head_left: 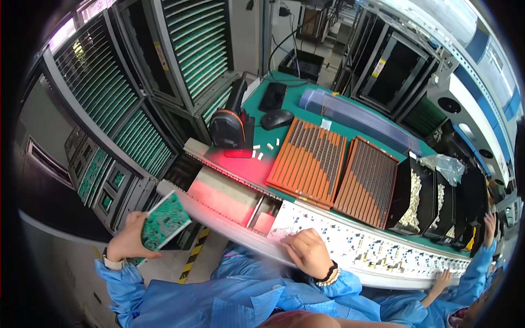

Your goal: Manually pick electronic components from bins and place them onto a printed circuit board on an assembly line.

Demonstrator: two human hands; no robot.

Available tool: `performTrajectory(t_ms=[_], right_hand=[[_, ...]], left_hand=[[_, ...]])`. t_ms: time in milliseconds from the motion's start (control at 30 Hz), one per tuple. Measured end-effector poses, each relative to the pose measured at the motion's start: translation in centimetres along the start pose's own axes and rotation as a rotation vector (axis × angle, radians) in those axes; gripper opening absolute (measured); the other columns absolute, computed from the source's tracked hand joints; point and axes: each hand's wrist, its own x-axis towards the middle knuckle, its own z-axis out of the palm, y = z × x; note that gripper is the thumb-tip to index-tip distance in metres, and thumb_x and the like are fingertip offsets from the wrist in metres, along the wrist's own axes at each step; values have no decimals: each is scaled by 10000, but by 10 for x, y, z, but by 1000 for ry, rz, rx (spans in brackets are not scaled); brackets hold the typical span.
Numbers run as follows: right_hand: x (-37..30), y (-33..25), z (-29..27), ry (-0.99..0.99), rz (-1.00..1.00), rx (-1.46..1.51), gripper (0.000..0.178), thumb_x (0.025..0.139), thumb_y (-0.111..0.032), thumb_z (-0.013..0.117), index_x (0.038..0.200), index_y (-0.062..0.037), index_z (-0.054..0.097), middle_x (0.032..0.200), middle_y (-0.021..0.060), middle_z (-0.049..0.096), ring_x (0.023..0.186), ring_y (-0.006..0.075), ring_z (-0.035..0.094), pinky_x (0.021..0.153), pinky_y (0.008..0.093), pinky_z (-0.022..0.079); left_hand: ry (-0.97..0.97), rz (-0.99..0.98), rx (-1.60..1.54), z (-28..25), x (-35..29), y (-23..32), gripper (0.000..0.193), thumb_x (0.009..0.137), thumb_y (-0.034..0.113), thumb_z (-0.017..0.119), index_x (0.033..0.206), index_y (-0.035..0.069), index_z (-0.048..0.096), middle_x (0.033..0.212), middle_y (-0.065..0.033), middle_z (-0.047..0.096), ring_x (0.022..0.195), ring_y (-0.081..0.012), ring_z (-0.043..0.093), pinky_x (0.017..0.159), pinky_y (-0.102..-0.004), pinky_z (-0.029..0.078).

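The left hand (127,242) has its fingers (135,220) closed around the edge of a flat green rectangular circuit board (164,221), held up off the tabletop, out to the left of the conveyor. I judge it is not yet set in place: the board sits clear of the line. The right hand (307,252) rests curled, fingers folded and holding nothing, on the long white printed strip (361,246) at the conveyor's edge. Beyond those fingers lie two ribbed orange plastic trays (311,161) on the green tabletop (295,101), then a black handheld scanner (229,128) glowing red. Racks of green boards (104,93) stand beyond the left fingers.
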Motion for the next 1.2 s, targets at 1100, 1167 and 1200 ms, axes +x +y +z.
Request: performTrajectory(t_ms=[1100,1167,1200], right_hand=[[152,27,95,125,851,1372,167,988,-97,491,972,-6,630,828,125,713,703,173,667,662,268,516],[162,25,100,133,861,1364,162,987,-97,496,966,-10,631,835,126,715,706,173,668,664,269,514],[165,25,101,143,871,1355,158,987,-98,502,960,-13,633,842,127,717,709,173,670,667,270,513]], left_hand=[[-319,289,-2633,87,148,-3,870,1021,640,290,1519,-72,255,1474,-298,427,1056,-253,610,817,-324,506],[-99,399,-2422,82,155,-23,824,1024,614,357,1440,-97,358,1377,-243,506,1016,-238,597,858,-325,492],[-2,411,-2354,76,155,-23,791,1017,617,381,1343,-100,449,1189,-191,602,932,-208,582,843,-315,491]])
